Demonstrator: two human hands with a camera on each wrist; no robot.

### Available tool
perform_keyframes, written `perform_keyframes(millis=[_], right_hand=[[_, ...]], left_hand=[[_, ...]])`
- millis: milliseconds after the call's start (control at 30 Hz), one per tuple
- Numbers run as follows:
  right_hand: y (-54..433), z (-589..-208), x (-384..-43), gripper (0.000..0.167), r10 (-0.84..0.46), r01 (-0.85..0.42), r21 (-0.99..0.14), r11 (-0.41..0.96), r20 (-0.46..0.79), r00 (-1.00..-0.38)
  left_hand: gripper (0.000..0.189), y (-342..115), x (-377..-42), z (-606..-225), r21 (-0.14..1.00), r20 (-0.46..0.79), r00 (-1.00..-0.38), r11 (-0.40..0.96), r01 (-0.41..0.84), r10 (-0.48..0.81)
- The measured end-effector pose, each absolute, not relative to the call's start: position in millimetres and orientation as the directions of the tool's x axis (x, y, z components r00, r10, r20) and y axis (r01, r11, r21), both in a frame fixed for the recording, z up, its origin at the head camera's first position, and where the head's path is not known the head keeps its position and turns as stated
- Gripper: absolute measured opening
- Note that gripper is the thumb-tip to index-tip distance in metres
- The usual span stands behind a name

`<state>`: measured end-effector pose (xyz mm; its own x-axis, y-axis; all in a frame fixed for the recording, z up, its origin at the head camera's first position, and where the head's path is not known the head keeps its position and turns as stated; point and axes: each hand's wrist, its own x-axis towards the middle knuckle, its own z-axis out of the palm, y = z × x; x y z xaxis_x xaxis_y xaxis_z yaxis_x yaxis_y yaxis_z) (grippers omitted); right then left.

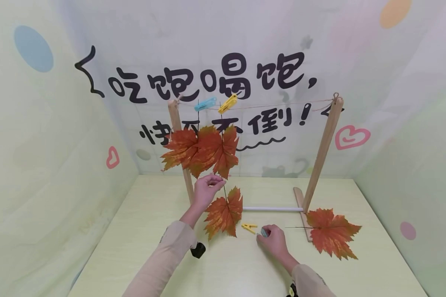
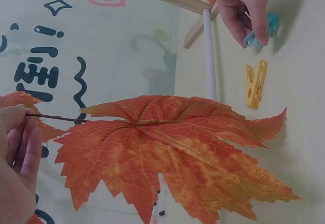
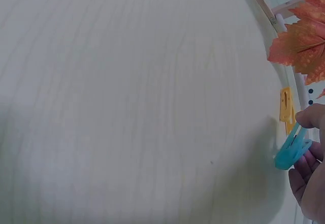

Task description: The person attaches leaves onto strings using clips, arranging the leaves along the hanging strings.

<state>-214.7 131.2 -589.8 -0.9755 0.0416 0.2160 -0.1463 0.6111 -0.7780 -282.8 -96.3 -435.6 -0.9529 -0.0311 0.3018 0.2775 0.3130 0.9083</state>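
Note:
My left hand (image 1: 207,190) pinches the thin dark stem of an orange-red maple leaf (image 1: 224,214), which hangs blade down above the table; the left wrist view shows the same leaf (image 2: 167,153) spread wide. Low over the tabletop, my right hand (image 1: 274,242) holds a blue clothespin (image 3: 292,150) between thumb and fingers. Close to that hand lies a yellow clothespin (image 1: 249,227) on the table. Two more leaves (image 1: 208,150) hang from the string (image 1: 282,104) by a blue clothespin (image 1: 205,104) and a yellow clothespin (image 1: 228,103), just above my left hand.
The string is tied between a left wooden post (image 1: 174,117) and a right wooden post (image 1: 322,156). A white rod (image 1: 273,209) runs low along the stand. Another leaf (image 1: 333,233) lies at the right, across the wooden foot (image 1: 299,198). Behind is a printed curtain (image 1: 208,33).

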Motion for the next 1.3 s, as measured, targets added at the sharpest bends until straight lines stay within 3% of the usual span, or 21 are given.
perform_keyframes(millis=[567, 833, 1067, 1300], right_hand=[[147, -559, -219, 0.023, 0.056, -0.2, -0.817, 0.54, 0.272, -0.961], [160, -557, -224, 0.027, 0.033, -0.367, -0.797, 0.48, 0.434, -0.9], [164, -547, -224, 0.024, 0.101, -0.185, -0.823, 0.537, 0.28, -0.955], [168, -541, -225, 0.024, 0.111, -0.141, -0.822, 0.552, 0.24, -0.964]], left_hand=[[0.016, -77, -282, -415, 0.899, 0.33, -0.943, 0.29, 0.328, 0.046], [0.017, -57, -286, -395, 0.894, 0.376, -0.925, 0.237, 0.379, 0.059], [0.016, -41, -289, -371, 0.87, 0.426, -0.902, 0.242, 0.43, 0.072], [0.017, -30, -291, -347, 0.858, 0.437, -0.896, 0.26, 0.442, 0.081]])
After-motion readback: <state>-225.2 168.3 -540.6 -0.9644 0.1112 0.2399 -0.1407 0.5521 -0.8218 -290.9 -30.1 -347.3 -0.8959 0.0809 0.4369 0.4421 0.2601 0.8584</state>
